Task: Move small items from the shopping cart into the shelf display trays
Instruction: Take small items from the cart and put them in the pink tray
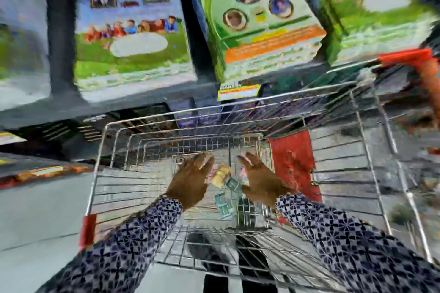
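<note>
A wire shopping cart (102,166) stands in front of me, seen from above. Both my arms, in patterned sleeves, reach down into it. My left hand (190,181) has its fingers spread and holds nothing. My right hand (258,178) is also spread, palm turned toward the left hand. Between the two hands, on the cart's floor, lie small items: a pale yellow packet (221,175), a dark green packet (233,185) and a blue-green packet (223,204). The picture is blurred, so I cannot tell whether a finger touches a packet.
Shelves (71,112) rise behind the cart, with large colourful boxes (133,38) standing on them and a yellow price label (239,92) on the shelf edge. A red panel (292,162) hangs inside the cart on the right. The cart's red handle (404,54) is at the upper right.
</note>
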Action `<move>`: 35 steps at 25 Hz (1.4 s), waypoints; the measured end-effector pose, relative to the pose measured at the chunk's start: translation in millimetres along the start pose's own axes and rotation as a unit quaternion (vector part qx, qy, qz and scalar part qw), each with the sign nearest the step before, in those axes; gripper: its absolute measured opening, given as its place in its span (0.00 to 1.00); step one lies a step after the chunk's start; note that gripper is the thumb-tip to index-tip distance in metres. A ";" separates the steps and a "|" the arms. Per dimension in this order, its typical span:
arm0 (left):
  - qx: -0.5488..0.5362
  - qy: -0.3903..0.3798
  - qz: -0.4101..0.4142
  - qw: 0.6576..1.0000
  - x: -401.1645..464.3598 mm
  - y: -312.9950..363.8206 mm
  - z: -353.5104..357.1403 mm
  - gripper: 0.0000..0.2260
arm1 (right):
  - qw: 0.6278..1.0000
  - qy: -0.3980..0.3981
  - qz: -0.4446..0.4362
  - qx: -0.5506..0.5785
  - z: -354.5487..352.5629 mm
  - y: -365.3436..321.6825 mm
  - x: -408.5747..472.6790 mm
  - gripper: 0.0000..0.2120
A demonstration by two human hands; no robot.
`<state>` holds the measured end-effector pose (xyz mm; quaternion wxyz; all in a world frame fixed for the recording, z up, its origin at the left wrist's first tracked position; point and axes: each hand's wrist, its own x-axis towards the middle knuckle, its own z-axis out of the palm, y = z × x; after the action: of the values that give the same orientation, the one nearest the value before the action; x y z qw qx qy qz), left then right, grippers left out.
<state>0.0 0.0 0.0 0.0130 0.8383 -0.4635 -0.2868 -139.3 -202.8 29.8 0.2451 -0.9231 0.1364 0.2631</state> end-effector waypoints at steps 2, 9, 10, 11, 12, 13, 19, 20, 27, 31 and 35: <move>0.032 -0.009 0.059 0.998 33.2 -17.0 31.6 0.37 | 0.999 -0.011 0.036 0.003 37.0 19.1 27.7 0.37; 0.141 -0.082 0.136 0.977 102.9 -56.0 95.6 0.46 | 0.997 0.014 0.076 -0.014 99.0 71.3 98.7 0.43; 0.127 -0.073 0.127 0.981 105.6 -58.7 101.0 0.46 | 0.997 0.013 0.073 -0.019 102.9 74.9 104.3 0.44; 0.144 -0.071 0.131 0.978 105.5 -58.5 102.6 0.45 | 0.997 0.007 0.072 -0.025 106.8 76.7 107.0 0.44; 0.156 -0.079 0.134 0.975 105.5 -56.5 101.8 0.44 | 0.997 0.000 0.065 -0.033 109.9 78.6 109.3 0.44; 0.164 -0.091 0.138 0.973 106.0 -56.6 102.7 0.44 | 0.997 -0.004 0.061 -0.040 113.3 80.2 111.5 0.43; 0.139 -0.095 0.186 0.968 113.8 -58.9 102.7 0.43 | 0.998 0.008 0.021 -0.051 116.1 88.2 123.9 0.41; 0.141 -0.096 0.187 0.967 115.3 -60.1 102.7 0.41 | 0.998 0.009 0.015 -0.057 113.4 88.4 123.7 0.40; -0.007 -0.009 0.047 0.999 70.5 -50.8 49.6 0.44 | 0.993 0.088 -0.012 -0.083 69.7 57.3 89.7 0.32; -0.041 0.067 0.005 0.997 -7.9 -12.0 -48.0 0.41 | 0.991 0.132 -0.001 -0.025 -13.6 -3.5 22.7 0.34; -0.018 0.155 0.003 0.988 -107.8 41.1 -196.1 0.39 | 0.969 0.246 -0.009 0.000 -135.1 -98.0 -94.3 0.33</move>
<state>21.3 13.3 226.1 0.1007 0.8711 -0.4528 -0.1614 -123.1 -179.4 219.3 0.2066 -0.9607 0.1838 0.0253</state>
